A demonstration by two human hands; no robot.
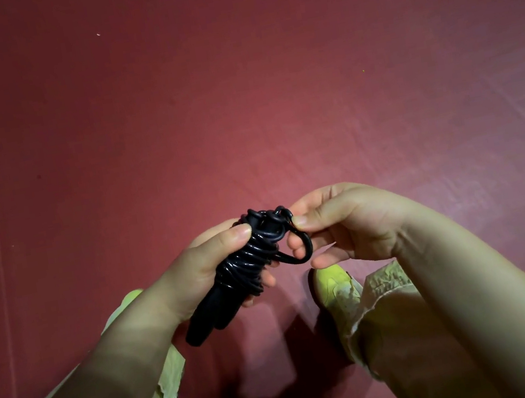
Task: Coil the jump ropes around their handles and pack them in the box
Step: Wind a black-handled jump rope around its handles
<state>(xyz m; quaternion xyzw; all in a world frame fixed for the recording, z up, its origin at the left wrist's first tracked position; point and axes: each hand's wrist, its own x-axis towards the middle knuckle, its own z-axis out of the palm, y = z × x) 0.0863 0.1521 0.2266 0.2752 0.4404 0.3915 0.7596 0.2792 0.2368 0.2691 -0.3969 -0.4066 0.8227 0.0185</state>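
A black jump rope [247, 263] is wound in many turns around its two black handles [205, 323], which point down and to the left. My left hand [202, 264] grips the coiled bundle, thumb pressed on top of the turns. My right hand [331, 225] pinches the last loose loop of rope [301, 251] at the bundle's upper right end, between thumb and fingers. The bundle is held in the air above the floor. No box is in view.
A dark red mat [237, 98] covers the floor all around, with creases at the right. Below my hands are my legs in pale green trousers and a yellow-green shoe [335, 287] under the right hand.
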